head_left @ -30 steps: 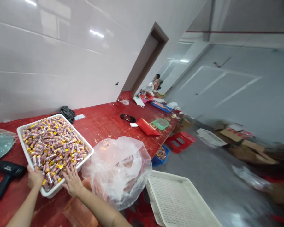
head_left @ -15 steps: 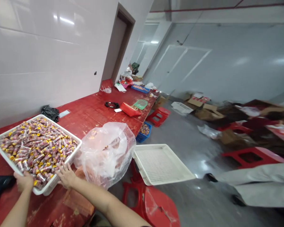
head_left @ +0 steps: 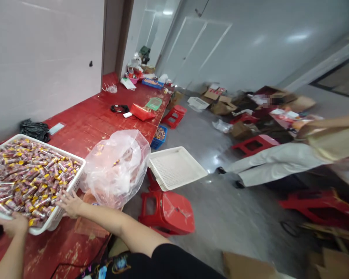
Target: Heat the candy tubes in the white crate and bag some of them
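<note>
A white plastic basket (head_left: 83, 164) full of small wrapped candy tubes (head_left: 31, 174) with yellow ends rests on the red table at the left. My left hand (head_left: 15, 224) grips its near rim, the thumb side facing up and some fingers hidden below. On the basket's right side lies my right hand (head_left: 69, 204), fingers spread and touching the rim. Just right of that hand is a big clear plastic bag (head_left: 116, 166), with a few candies inside. An orange mesh-like sheet (head_left: 90, 224) lies partly under the bag.
An empty white perforated tray (head_left: 177, 166) sits beside the table above a red stool (head_left: 177, 213). Black plastic (head_left: 35, 130) lies by the wall. A blue crate (head_left: 159, 136) of candies stands on the floor. At right, a person in pale trousers (head_left: 276, 159) stands near cartons and stools.
The view has swung right, so the basket, bag and tray sit further left. Both my hands stay on the basket. More of the other person, including an arm, now shows.
</note>
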{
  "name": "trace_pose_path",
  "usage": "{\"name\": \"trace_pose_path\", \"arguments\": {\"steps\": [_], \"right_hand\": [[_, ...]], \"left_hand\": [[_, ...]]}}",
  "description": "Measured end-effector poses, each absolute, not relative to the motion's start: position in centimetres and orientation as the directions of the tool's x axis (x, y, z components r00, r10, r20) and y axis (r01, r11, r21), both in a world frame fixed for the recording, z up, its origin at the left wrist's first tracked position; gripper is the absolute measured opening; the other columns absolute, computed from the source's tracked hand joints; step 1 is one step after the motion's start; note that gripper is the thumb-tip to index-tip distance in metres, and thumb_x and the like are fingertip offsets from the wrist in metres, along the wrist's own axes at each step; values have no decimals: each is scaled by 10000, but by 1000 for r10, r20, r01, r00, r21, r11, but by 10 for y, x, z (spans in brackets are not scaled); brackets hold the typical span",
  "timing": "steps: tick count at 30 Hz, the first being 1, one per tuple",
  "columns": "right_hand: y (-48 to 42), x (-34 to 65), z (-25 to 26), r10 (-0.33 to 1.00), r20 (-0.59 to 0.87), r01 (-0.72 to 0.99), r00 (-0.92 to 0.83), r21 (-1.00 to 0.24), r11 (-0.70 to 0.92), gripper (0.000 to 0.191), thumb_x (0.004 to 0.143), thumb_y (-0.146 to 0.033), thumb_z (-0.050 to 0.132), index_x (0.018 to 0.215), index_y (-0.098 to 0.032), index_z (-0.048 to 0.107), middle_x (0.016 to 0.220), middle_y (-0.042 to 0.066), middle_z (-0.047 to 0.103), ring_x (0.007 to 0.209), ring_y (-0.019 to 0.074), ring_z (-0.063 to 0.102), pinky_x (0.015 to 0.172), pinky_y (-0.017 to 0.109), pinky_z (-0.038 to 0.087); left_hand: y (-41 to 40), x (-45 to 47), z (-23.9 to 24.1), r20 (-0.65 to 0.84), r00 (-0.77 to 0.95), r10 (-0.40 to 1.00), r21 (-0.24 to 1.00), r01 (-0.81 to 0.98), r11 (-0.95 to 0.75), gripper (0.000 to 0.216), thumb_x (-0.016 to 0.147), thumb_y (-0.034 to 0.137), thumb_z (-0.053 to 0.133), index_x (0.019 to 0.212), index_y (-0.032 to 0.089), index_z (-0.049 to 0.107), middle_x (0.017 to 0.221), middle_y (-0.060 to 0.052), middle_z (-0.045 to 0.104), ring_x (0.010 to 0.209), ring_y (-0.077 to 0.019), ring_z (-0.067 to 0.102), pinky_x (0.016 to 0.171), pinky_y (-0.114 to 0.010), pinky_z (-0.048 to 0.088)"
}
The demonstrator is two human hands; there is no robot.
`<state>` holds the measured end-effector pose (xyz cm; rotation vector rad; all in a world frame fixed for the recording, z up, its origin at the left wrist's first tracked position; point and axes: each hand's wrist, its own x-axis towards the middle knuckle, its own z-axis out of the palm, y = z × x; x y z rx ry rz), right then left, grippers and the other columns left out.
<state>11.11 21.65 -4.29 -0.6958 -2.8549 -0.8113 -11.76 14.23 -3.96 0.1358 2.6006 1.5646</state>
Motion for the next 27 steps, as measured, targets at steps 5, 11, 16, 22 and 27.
{"name": "trace_pose_path", "arguments": {"steps": [5, 11, 16, 22, 27], "right_hand": [[217, 111, -43, 407, 215, 458, -888, 483, 746, 706, 1045, -569, 258, 1639, -208, 138, 1652, 107, -122, 1513, 375, 21, 1144, 616, 276], [217, 110, -46, 409, 231, 469, -883, 492, 734, 713, 1034, -571, 314, 1630, -209, 168, 1645, 110, -154, 1515, 380, -111, 1156, 638, 229], [220, 107, -50, 419, 205, 465, -885, 450, 762, 779, 1018, -620, 310, 1636, -182, 125, 1638, 117, -187, 1491, 380, -215, 1171, 633, 211], [222, 105, -46, 411, 200, 457, -889, 399, 795, 805, 985, -646, 394, 1630, -208, 190, 1644, 88, -178, 1511, 362, -166, 1134, 617, 311], [214, 107, -38, 466, 92, 460, -880, 414, 786, 794, 1014, -603, 342, 1647, -195, 90, 1636, 85, -209, 1500, 364, -204, 1144, 638, 274]], "left_hand": [[145, -113, -34, -27, -996, 89, 885, 17, 465, 805, 758, 316, 583, 1535, 241, 388, 1244, -133, 643, 1094, -352, 645, 898, -448, 521], [152, -118, -41, 2, -997, 79, 888, 38, 458, 775, 764, 283, 575, 1516, 229, 396, 1231, -111, 652, 1078, -335, 657, 885, -449, 529], [138, -109, -42, -19, -987, 163, 930, 42, 364, 942, 608, 481, 694, 1473, 226, 423, 1298, -127, 616, 1118, -347, 635, 906, -431, 525], [133, -106, -52, 68, -985, 158, 955, 110, 276, 1064, 615, 727, 642, 1518, 227, 386, 1356, -203, 557, 1171, -410, 580, 912, -489, 500], [138, -112, -51, -16, -983, 182, 914, 59, 402, 984, 652, 447, 708, 1539, 212, 352, 1388, -146, 550, 1206, -324, 592, 975, -393, 492]]}}
